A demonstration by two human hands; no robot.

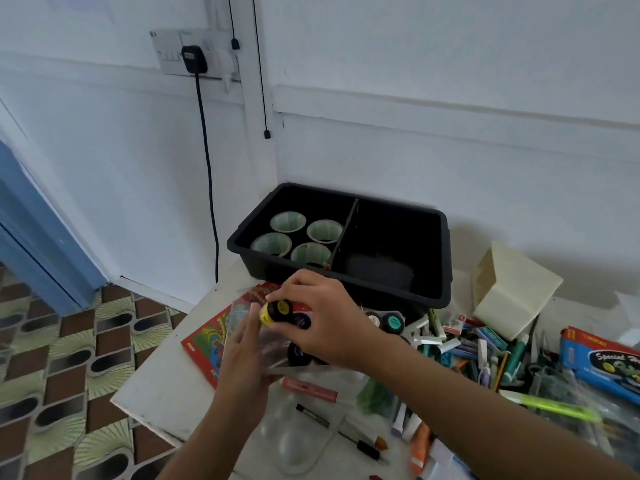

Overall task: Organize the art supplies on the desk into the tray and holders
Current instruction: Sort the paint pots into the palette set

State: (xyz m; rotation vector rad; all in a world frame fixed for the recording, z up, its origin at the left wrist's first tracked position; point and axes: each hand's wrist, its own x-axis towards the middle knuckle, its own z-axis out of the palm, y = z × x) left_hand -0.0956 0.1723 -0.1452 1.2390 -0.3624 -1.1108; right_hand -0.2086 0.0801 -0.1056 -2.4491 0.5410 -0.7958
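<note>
My right hand grips a small yellow paint jar with a black lid, lifted just above a clear plastic pack that holds more paint jars. My left hand holds the near left side of that clear pack. A purple-lidded jar shows under my right fingers. Behind stands the black tray with a divider; its left half holds several paper cups, its right half looks bare.
A red booklet lies under the pack. Pens, markers and erasers pile at the right, with a cream box and a blue crayon box. A pink tube and brushes lie near me. The desk's left edge is close.
</note>
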